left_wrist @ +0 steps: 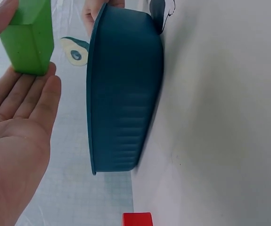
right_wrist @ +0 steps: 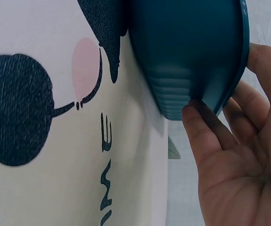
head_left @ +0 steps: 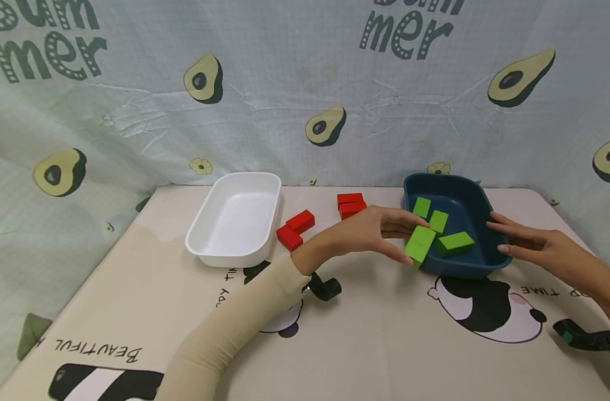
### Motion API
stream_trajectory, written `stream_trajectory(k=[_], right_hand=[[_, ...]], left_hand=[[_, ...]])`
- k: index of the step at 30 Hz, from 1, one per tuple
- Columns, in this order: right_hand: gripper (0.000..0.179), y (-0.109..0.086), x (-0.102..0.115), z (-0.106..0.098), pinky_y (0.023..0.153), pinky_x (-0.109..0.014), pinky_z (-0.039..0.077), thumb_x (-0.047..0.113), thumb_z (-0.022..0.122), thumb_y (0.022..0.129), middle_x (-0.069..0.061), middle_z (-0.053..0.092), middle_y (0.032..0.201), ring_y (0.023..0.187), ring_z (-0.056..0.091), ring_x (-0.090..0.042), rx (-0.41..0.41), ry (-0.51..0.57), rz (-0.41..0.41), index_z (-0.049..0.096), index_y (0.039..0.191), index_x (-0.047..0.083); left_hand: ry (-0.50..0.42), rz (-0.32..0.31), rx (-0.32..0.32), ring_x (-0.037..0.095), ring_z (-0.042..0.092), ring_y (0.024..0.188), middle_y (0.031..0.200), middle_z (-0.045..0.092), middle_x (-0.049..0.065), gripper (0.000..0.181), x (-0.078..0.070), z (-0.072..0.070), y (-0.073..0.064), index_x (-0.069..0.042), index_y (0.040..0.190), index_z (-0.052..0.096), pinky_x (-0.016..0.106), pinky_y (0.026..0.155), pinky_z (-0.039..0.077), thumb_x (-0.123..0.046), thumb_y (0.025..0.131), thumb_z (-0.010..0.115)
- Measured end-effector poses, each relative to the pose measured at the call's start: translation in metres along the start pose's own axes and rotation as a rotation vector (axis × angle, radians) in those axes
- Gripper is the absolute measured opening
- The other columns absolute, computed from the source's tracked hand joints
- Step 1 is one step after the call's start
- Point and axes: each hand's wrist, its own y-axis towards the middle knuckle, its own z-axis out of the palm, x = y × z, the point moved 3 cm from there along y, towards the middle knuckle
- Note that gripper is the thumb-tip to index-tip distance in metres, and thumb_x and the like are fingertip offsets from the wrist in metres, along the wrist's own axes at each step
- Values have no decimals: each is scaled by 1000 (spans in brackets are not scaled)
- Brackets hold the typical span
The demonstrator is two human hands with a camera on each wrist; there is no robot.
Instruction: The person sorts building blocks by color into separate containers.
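Observation:
My left hand (head_left: 370,229) pinches a green block (head_left: 419,245) between thumb and fingertips, held over the near left rim of a dark blue tub (head_left: 470,267). In the left wrist view that green block (left_wrist: 31,42) is up at rim level, beside the tub's outer wall (left_wrist: 121,103). Inside the tub lie three other green blocks, one of them a tilted block (head_left: 454,244) near the front. On the opposite side, my right hand (head_left: 540,242) rests its extended, slightly bent fingers against the tub's right rim and outer wall (right_wrist: 187,61).
An unfilled white tub (head_left: 235,259) stands to the left. Two red blocks (head_left: 295,229) lie beside it, and more red blocks (head_left: 351,205) sit farther back, partly behind the left hand. An avocado-print cloth (head_left: 265,128) hangs behind the table.

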Motion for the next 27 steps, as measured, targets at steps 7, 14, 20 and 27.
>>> stream_trajectory(k=[7,14,20,27], right_hand=[[56,-1,-4,1,121,-24,27,27,56,106,27,14,163,130,16,25,-3,2,12,37,159,22],[56,-1,-4,1,88,5,24,25,57,106,27,15,163,130,16,24,-10,-9,-7,38,158,21],[57,-1,-4,1,116,-71,21,25,57,106,29,13,163,127,15,26,1,44,10,37,159,19],[57,1,-4,2,103,-82,22,26,56,106,30,12,162,125,14,28,3,42,-2,37,159,17]], left_hand=[[21,-9,28,3,63,117,136,63,0,61,0,0,9,-5,140,59,29,109,48,-3,83,83],[42,-30,36,2,62,117,135,64,0,61,0,0,13,-5,139,60,33,111,46,-3,83,84],[54,-36,37,2,62,117,138,63,2,61,-3,0,17,-6,139,60,22,106,48,-2,83,84],[46,-30,41,3,63,115,137,63,3,60,1,-2,19,-5,138,60,25,107,48,-3,83,83]])
